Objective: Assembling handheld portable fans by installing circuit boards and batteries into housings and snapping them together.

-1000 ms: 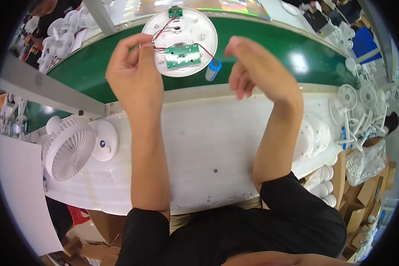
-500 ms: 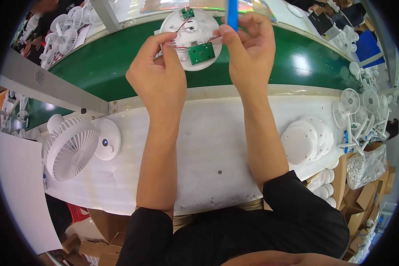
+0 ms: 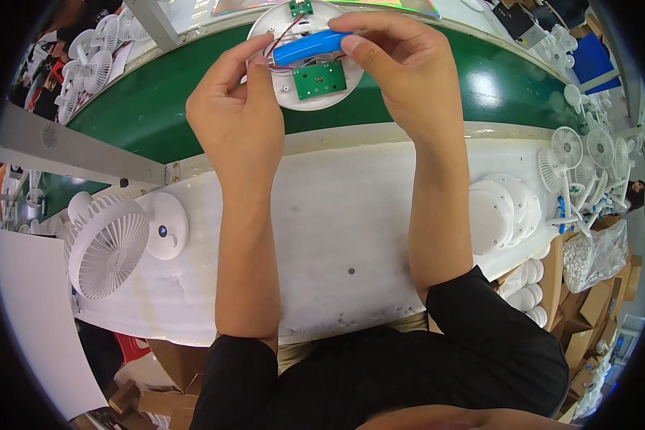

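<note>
At top centre, our right hand (image 3: 401, 68) and left hand (image 3: 240, 107) pinch a blue battery (image 3: 309, 47) above the white base (image 3: 304, 64); tugging could snap its thin wires (image 3: 278, 37).

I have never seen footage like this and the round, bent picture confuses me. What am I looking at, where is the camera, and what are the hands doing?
The camera sits on a person's head and looks down, so the two bare arms come in from the bottom. Its very wide lens bends straight edges into curves. The left hand and right hand together hold a blue cylinder, one at each end, over a round white base with a small green circuit board and thin red wires inside. That base lies on a green belt. Nearer the person is a white worktable. On it to the left lies a finished white fan; to the right are stacked round white covers and more fan parts.
</note>
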`<state>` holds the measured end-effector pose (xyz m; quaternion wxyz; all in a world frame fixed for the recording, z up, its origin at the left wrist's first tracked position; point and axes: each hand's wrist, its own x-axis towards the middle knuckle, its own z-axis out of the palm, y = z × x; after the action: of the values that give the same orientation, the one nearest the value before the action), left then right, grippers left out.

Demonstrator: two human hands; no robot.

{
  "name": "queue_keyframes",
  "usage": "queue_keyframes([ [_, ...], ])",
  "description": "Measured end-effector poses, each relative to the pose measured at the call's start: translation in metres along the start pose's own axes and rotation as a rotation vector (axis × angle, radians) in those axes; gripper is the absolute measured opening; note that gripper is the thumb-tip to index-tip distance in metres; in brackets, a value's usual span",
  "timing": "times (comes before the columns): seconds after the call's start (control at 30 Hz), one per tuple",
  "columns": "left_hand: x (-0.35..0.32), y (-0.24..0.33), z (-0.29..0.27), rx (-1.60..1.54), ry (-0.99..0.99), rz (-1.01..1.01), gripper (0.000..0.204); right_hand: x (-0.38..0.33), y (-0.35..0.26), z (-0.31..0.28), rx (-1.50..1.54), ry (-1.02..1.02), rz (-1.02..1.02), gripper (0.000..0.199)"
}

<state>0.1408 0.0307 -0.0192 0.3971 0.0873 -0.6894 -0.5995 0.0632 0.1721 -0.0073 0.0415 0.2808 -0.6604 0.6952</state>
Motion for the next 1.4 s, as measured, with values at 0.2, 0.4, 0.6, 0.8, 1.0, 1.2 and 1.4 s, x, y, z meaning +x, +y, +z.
queue_keyframes([
  [0.2, 0.001, 0.002, -0.007, -0.09, -0.015, -0.069, 0.021, -0.003, -0.005, 0.01, -0.267, 0.067, -0.076, 0.017],
  [0.4, 0.001, 0.007, -0.011, -0.108, -0.031, -0.117, 0.021, 0.0, -0.012, 0.005, -0.553, 0.025, -0.25, 0.013],
  [0.6, 0.0, 0.0, -0.015, -0.1, -0.043, -0.101, 0.021, -0.005, 0.005, 0.01, -0.129, 0.046, 0.195, 0.017],
  [0.8, 0.001, 0.013, -0.028, -0.073, -0.098, -0.103, 0.021, -0.003, 0.001, 0.013, 0.074, 0.013, 0.16, 0.019],
  [1.0, 0.021, 0.016, -0.072, 0.079, -0.3, -0.007, 0.025, -0.001, -0.008, 0.027, -0.128, -0.088, -0.031, 0.02],
  [1.2, 0.073, -0.003, -0.124, -0.025, -0.348, -0.223, 0.027, 0.031, -0.005, 0.089, -0.681, -0.033, -0.217, 0.024],
  [1.4, 0.113, -0.004, -0.11, 0.091, -0.33, -0.159, 0.026, -0.015, -0.123, 0.023, -0.885, 0.213, 0.248, 0.023],
])
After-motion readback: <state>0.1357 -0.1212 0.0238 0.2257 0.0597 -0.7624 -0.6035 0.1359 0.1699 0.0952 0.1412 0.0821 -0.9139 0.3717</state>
